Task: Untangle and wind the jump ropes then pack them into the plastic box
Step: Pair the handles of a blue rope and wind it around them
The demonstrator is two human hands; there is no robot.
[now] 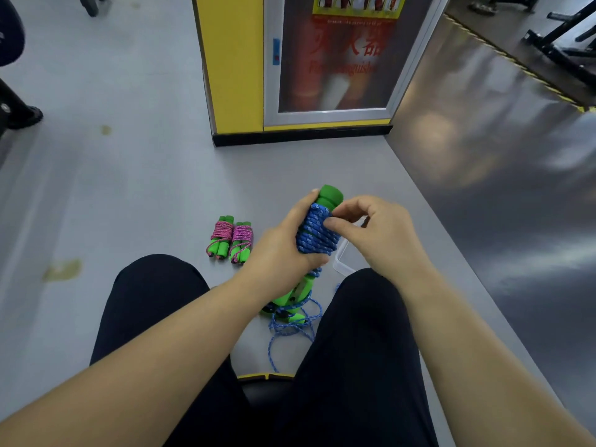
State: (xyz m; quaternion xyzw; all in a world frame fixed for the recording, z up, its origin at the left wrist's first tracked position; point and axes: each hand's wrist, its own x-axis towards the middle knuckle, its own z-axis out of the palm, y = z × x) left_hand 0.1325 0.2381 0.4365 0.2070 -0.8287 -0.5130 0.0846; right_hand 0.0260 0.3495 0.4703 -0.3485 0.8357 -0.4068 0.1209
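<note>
Grey floor (129,188) | left hand (280,250) grips the wound blue jump rope (314,232), long axis tilted up and away | right hand (374,233) pinches the coil's right side | loose tail (290,330) hangs below the fingers | plastic box (343,266) just under the right hand

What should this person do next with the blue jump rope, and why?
Probably wrap one more turn of cord round the green handles. The left hand grips the blue coil, the right hand pinches a strand at its top, and loose blue cord lies in loops on the floor below, so winding looks unfinished. Packing into the plastic box comes later.
</note>
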